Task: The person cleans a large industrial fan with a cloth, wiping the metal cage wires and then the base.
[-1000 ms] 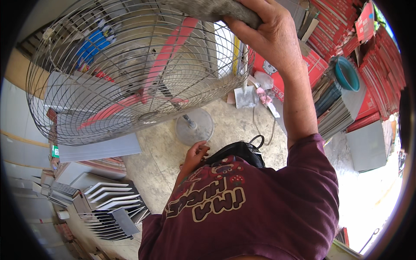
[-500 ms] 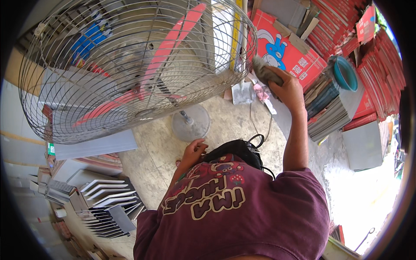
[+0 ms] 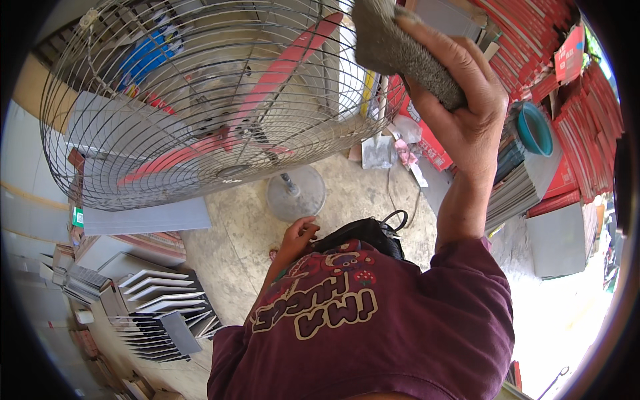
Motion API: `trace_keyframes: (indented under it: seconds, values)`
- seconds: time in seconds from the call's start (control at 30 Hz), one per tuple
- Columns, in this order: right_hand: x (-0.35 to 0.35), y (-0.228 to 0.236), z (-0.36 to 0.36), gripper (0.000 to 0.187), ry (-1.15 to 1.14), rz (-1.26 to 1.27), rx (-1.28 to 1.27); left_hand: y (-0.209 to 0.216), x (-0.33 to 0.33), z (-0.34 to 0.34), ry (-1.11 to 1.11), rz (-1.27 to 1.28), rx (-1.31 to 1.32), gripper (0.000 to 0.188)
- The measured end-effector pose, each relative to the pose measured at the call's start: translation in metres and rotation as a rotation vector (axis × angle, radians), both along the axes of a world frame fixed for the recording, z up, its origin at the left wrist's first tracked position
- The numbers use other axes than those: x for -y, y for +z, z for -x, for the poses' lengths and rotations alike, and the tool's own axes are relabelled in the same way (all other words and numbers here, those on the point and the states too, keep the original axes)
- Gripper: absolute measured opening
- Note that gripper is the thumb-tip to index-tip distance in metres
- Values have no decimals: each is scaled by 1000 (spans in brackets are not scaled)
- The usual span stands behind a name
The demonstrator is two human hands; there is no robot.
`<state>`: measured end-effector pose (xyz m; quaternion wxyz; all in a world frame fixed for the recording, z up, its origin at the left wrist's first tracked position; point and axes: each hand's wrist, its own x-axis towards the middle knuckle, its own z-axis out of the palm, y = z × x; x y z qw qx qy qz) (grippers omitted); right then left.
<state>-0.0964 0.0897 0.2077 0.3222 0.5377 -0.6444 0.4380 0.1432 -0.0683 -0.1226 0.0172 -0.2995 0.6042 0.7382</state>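
My right hand [image 3: 470, 100] is raised at the upper right, its fingers and thumb closed round a folded grey rag [image 3: 407, 53]. The rag is beside the right rim of a large floor fan's wire guard [image 3: 220, 181], overlapping it in view; I cannot tell if they touch. Inside the guard the pink-red blades [image 3: 267, 77] show distinctly. Below it stands the fan's round grey base [image 3: 297, 193]. My left hand [image 3: 298, 237] hangs low near my waist, empty, its fingers loosely bent and apart, close to a black bag [image 3: 363, 235] at my front.
Red cardboard stacks [image 3: 583, 130] fill the right, with a teal basin [image 3: 534, 130] among them. A dustpan [image 3: 379, 152] lies beyond the fan base, near a cord on the floor. Grey boards [image 3: 163, 293] stand in a rack at lower left.
My right hand has lifted the rag upward, nearer to the camera, along the guard's right rim. The left hand has barely moved.
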Motion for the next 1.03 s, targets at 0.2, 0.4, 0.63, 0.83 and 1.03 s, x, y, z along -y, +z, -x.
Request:
trace_keyframes:
  seconds: [0.2,0.4,0.63,0.83,1.03]
  values:
    - [30,-2,-2,46,60,-24,-62,1,1,-4,23,81,-24,40]
    - [11,-48,8,51,-31,-29,199,-10,1,-7,11,69,-17,39]
    - [-21,-128,22,43,-199,-180,558,-10,-1,0,-29,47,-12,39]
    - [-37,-161,28,42,-402,-593,525,-5,-2,5,-33,22,30,40]
    - [-19,-108,5,50,-271,-367,497,-11,1,0,-35,12,16,40]
